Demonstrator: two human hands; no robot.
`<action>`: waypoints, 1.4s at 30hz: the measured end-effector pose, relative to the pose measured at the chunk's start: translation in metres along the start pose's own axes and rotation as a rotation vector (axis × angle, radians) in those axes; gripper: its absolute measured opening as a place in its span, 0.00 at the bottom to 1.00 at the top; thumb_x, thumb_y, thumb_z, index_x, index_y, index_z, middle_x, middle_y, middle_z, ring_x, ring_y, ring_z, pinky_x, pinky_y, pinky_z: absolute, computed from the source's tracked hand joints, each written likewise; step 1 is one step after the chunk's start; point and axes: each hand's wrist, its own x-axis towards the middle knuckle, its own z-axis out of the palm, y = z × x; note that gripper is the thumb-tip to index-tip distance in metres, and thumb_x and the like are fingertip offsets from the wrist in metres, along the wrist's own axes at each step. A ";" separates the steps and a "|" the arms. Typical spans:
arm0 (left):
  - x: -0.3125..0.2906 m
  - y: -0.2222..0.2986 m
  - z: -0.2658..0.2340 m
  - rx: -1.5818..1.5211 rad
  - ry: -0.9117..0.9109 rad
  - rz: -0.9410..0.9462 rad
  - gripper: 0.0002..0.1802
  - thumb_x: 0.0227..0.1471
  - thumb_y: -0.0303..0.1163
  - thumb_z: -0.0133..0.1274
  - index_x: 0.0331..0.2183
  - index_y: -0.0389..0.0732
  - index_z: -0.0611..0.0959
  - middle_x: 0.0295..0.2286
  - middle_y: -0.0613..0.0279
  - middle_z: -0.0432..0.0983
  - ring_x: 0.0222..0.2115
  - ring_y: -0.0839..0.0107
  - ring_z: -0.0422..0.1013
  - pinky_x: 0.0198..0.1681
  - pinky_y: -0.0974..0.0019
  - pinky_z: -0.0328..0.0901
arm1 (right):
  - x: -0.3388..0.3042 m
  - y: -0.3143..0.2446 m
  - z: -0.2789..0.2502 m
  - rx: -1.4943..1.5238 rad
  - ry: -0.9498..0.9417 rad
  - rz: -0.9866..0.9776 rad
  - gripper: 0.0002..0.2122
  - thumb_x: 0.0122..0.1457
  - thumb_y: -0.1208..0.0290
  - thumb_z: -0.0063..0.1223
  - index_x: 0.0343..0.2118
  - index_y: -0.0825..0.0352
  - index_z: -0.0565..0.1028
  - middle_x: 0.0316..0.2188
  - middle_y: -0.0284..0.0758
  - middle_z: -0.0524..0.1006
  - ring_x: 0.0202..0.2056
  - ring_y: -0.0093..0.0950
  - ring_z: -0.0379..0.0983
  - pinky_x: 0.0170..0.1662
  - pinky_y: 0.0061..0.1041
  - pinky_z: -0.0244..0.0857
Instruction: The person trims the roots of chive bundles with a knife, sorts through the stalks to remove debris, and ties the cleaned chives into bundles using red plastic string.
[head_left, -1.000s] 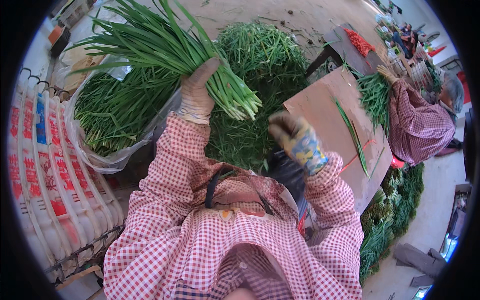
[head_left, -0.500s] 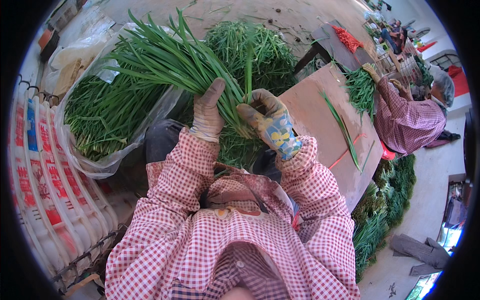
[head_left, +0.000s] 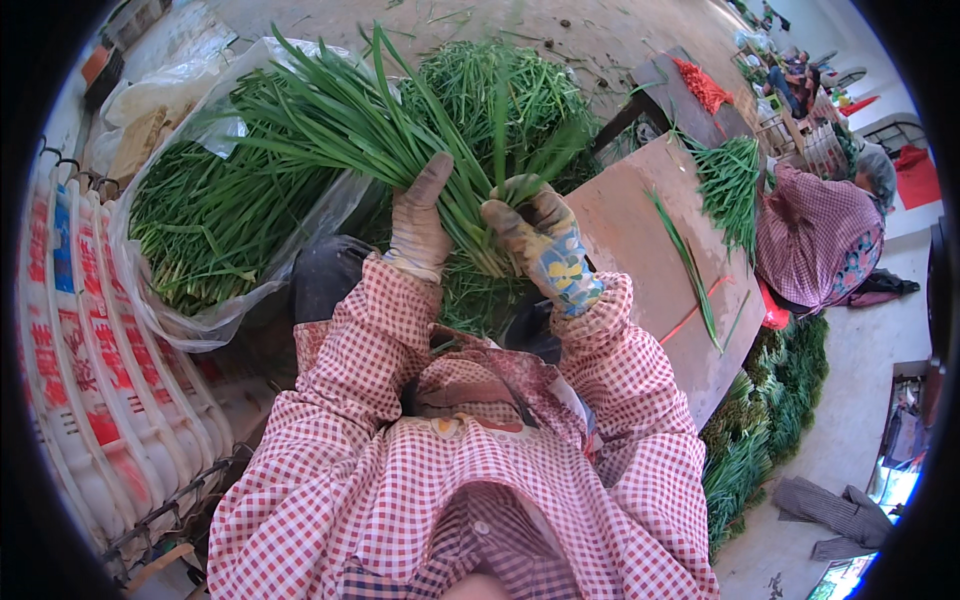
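Note:
My left hand [head_left: 420, 218], in a soiled pale glove, grips a bunch of long flat-leaved chives [head_left: 385, 138] with the thumb up along its side. The leaves fan out to the upper left, and the pale cut ends point down between my hands. My right hand [head_left: 545, 245], in a blue-and-yellow patterned glove, has its thumb and fingers closed at the right side of the bunch. A few blurred chive leaves rise from that pinch. More chives [head_left: 215, 220] lie in a clear plastic bag [head_left: 225, 325] on the left.
A heap of greens [head_left: 510, 100] lies ahead. On the right, a brown board [head_left: 640, 225] carries loose chive stalks [head_left: 690, 265]. Bundled chives [head_left: 730, 185] lie by its far corner, near a co-worker in a checked top [head_left: 810, 235]. A white-and-red crate [head_left: 110, 370] stands left.
Leaves at my right hand have spread to the right, and the lower ends of the bunch have fanned slightly. The co-worker has leaned away from the bundled chives, drawing the hand back.

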 end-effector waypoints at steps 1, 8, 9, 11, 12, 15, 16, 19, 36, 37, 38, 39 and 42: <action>0.002 -0.002 -0.004 0.033 0.006 -0.009 0.16 0.49 0.36 0.55 0.39 0.37 0.78 0.34 0.59 0.76 0.33 0.68 0.73 0.40 0.63 0.69 | 0.000 0.001 -0.001 0.061 0.041 0.004 0.10 0.56 0.73 0.58 0.38 0.68 0.71 0.27 0.27 0.73 0.28 0.18 0.68 0.30 0.19 0.63; 0.003 0.007 -0.003 0.144 -0.038 0.083 0.16 0.47 0.34 0.55 0.38 0.37 0.79 0.33 0.59 0.76 0.32 0.66 0.74 0.38 0.62 0.70 | 0.020 -0.005 0.000 -0.187 -0.026 0.153 0.14 0.51 0.73 0.60 0.38 0.71 0.70 0.29 0.33 0.75 0.29 0.23 0.71 0.34 0.23 0.66; 0.002 0.008 0.001 0.136 -0.038 0.109 0.15 0.46 0.34 0.56 0.37 0.37 0.79 0.32 0.59 0.77 0.32 0.66 0.74 0.37 0.62 0.70 | 0.021 -0.005 0.000 -0.173 -0.065 0.141 0.14 0.51 0.73 0.60 0.38 0.72 0.70 0.29 0.33 0.76 0.30 0.24 0.71 0.34 0.23 0.66; 0.005 0.008 -0.002 0.104 -0.035 0.097 0.15 0.46 0.34 0.56 0.36 0.37 0.79 0.30 0.58 0.77 0.31 0.66 0.74 0.38 0.63 0.70 | 0.020 -0.003 0.004 -0.090 -0.035 0.132 0.13 0.51 0.73 0.59 0.38 0.71 0.71 0.31 0.33 0.76 0.32 0.22 0.71 0.36 0.21 0.66; 0.007 0.009 -0.004 0.089 -0.033 0.092 0.15 0.46 0.34 0.56 0.36 0.37 0.79 0.30 0.58 0.77 0.31 0.66 0.74 0.38 0.63 0.70 | 0.019 -0.001 0.006 -0.047 -0.021 0.129 0.12 0.52 0.73 0.59 0.38 0.70 0.71 0.31 0.33 0.76 0.33 0.21 0.71 0.37 0.20 0.66; 0.020 0.005 -0.022 0.011 0.017 -0.009 0.15 0.47 0.36 0.55 0.35 0.37 0.79 0.29 0.57 0.77 0.31 0.65 0.74 0.38 0.64 0.69 | 0.016 0.000 0.011 0.084 0.030 0.083 0.10 0.56 0.73 0.56 0.39 0.68 0.71 0.30 0.31 0.75 0.32 0.18 0.70 0.36 0.18 0.66; 0.024 0.003 -0.025 -0.015 0.034 -0.065 0.15 0.48 0.38 0.53 0.34 0.38 0.79 0.29 0.57 0.77 0.31 0.66 0.74 0.38 0.64 0.69 | 0.017 0.004 0.010 0.171 0.017 0.061 0.09 0.57 0.73 0.56 0.39 0.68 0.71 0.30 0.31 0.75 0.31 0.18 0.70 0.35 0.18 0.66; 0.033 0.002 -0.025 0.049 0.037 -0.026 0.16 0.49 0.40 0.52 0.34 0.37 0.79 0.29 0.57 0.77 0.30 0.65 0.74 0.38 0.64 0.69 | 0.023 0.003 0.000 0.328 -0.138 0.154 0.08 0.59 0.73 0.53 0.39 0.66 0.69 0.30 0.32 0.74 0.29 0.19 0.70 0.32 0.19 0.66; 0.089 0.104 -0.022 -0.007 -0.162 0.120 0.12 0.48 0.34 0.54 0.33 0.35 0.80 0.31 0.55 0.77 0.34 0.61 0.75 0.42 0.60 0.71 | -0.030 0.089 -0.036 -1.136 -0.830 0.633 0.30 0.49 0.58 0.59 0.54 0.65 0.65 0.47 0.50 0.72 0.52 0.45 0.68 0.54 0.37 0.62; 0.089 0.101 -0.019 -0.006 -0.155 0.122 0.12 0.48 0.34 0.54 0.33 0.36 0.80 0.31 0.56 0.77 0.33 0.62 0.75 0.41 0.61 0.71 | -0.033 0.096 -0.051 -1.217 -0.714 0.520 0.30 0.50 0.60 0.58 0.56 0.65 0.64 0.48 0.50 0.72 0.53 0.42 0.68 0.55 0.36 0.62; 0.083 0.096 -0.009 -0.006 -0.147 0.115 0.11 0.48 0.34 0.54 0.33 0.36 0.81 0.30 0.57 0.78 0.32 0.63 0.75 0.39 0.61 0.71 | -0.028 0.083 -0.061 -1.129 -0.532 0.388 0.26 0.51 0.61 0.58 0.52 0.66 0.68 0.47 0.49 0.73 0.50 0.40 0.70 0.51 0.34 0.64; 0.075 0.093 -0.005 0.009 -0.127 0.113 0.11 0.48 0.34 0.54 0.32 0.37 0.81 0.30 0.58 0.78 0.31 0.64 0.75 0.38 0.62 0.71 | -0.018 0.062 -0.064 -1.023 -0.362 0.254 0.22 0.51 0.62 0.58 0.48 0.67 0.71 0.45 0.48 0.74 0.47 0.38 0.72 0.47 0.33 0.67; 0.071 0.072 -0.010 0.118 -0.200 0.043 0.12 0.47 0.34 0.55 0.33 0.37 0.80 0.31 0.58 0.78 0.31 0.64 0.75 0.39 0.61 0.71 | 0.010 -0.014 -0.040 -0.532 -0.081 0.180 0.13 0.51 0.66 0.59 0.36 0.68 0.75 0.38 0.44 0.76 0.36 0.30 0.73 0.36 0.27 0.67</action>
